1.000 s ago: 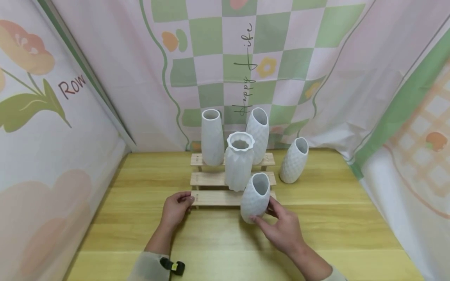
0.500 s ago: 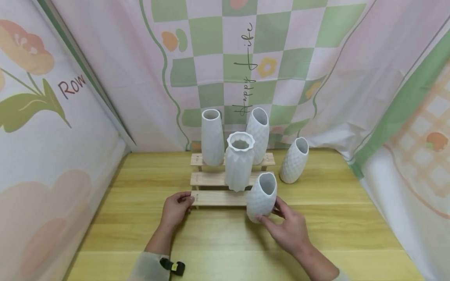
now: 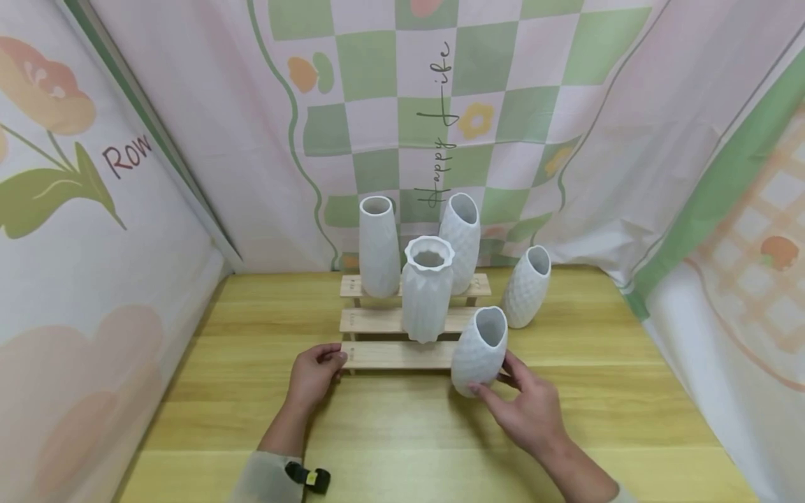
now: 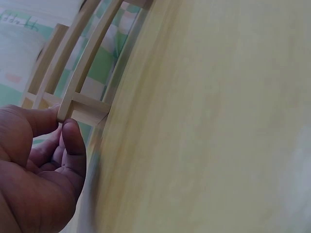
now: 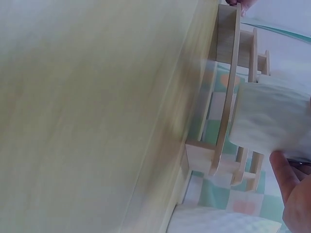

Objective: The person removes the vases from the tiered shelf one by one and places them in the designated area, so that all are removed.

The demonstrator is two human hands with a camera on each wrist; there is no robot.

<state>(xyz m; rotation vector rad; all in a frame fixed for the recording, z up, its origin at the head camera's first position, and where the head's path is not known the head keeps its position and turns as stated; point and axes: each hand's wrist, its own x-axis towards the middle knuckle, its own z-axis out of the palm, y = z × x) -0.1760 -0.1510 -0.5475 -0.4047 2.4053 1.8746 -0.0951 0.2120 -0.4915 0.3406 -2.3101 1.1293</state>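
Observation:
At the left end of a three-step wooden stand [image 3: 396, 355], my left hand [image 3: 313, 374] pinches the lowest board between thumb and fingers; the left wrist view shows this grip on the board's corner [image 4: 68, 109]. My right hand [image 3: 534, 412] holds a white textured vase [image 3: 474, 363] low on its right side, thumb in front. The vase is upright and overlaps the right end of the lowest board. In the right wrist view the vase's base [image 5: 243, 116] is right at that board. A white fluted vase [image 3: 428, 300] with a scalloped rim stands on the middle step.
The top step bears a tall smooth white vase [image 3: 379, 251] at left and a diamond-textured one [image 3: 462, 244] at right. Another textured vase [image 3: 527, 290] stands on the wooden table [image 3: 251, 419], right of the stand. A patterned curtain [image 3: 371, 126] hangs close behind.
My right hand has moved the textured vase rightward along the front of the lowest board. The left hand has stayed at the board's left end.

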